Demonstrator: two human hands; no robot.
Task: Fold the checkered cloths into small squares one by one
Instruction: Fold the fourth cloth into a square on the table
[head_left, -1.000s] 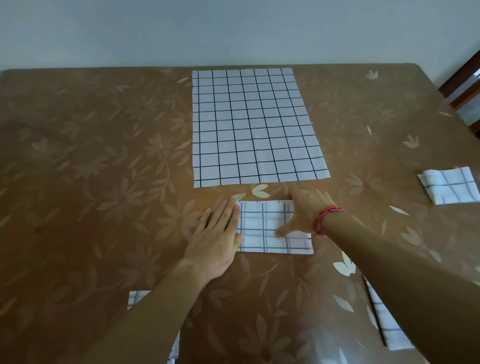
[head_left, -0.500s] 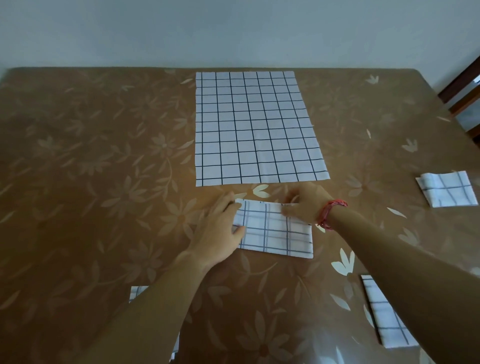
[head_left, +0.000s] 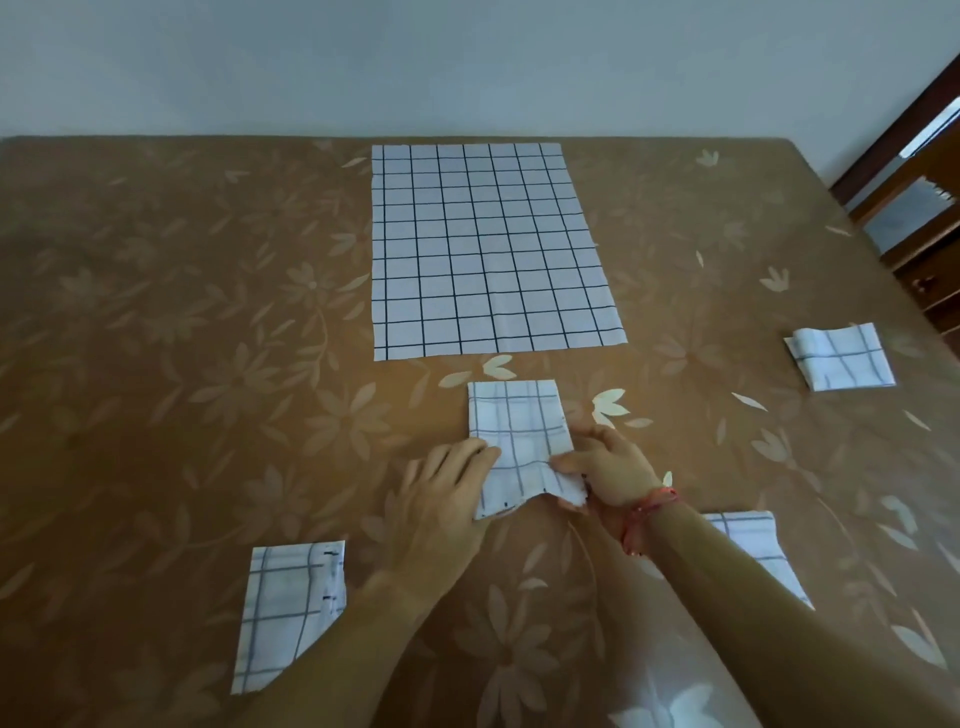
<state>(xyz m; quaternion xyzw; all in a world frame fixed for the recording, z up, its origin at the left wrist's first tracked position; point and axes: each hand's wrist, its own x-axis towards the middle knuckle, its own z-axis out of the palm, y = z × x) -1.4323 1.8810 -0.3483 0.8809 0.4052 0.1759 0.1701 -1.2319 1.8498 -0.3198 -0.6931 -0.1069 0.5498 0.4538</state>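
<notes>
**Strip now stands lengthwise, near corner raised**

Head view. Half a second ago the folded cloth lay as a wide strip between the hands. Now the folded cloth (head_left: 519, 441) lies narrow, its long side running away from the person, on the table (head_left: 156, 364) just short of the flat cloth (head_left: 488, 249). The right hand (head_left: 608, 467) has dropped to the near right corner and pinches it, thumb on top, corner off the table. The left hand (head_left: 441, 499) has its fingers (head_left: 467, 457) fairly straight, tips pressing the left edge. The small square (head_left: 841, 356) at far right is unmoved.
</notes>
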